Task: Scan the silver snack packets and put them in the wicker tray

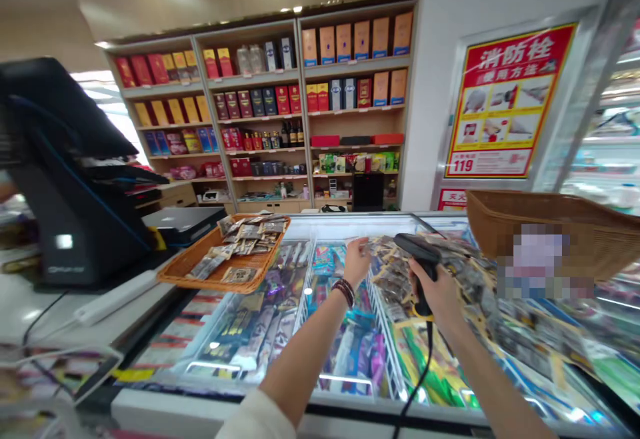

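Observation:
My right hand [443, 292] grips a black barcode scanner [419, 247], its cord hanging down toward me over the freezer. My left hand [357, 259], with dark beaded bracelets at the wrist, reaches over the freezer glass [273, 306]. Its fingers are curled together at the edge of a pile of small dark snack packets [393, 276]; what they pinch is too small to make out. More packets [480, 272] spread to the right, behind and beyond my right hand. Under the glass lie wrapped ice creams [350, 352] in wire-sided compartments.
An orange wicker tray [173, 276] with similar packets rests at the left. Beside it stand a flat grey device [185, 219] and a black checkout terminal [65, 226]. A brown wicker basket [615, 232] stands at the right. Shelves [300, 86] of boxed goods line the back wall.

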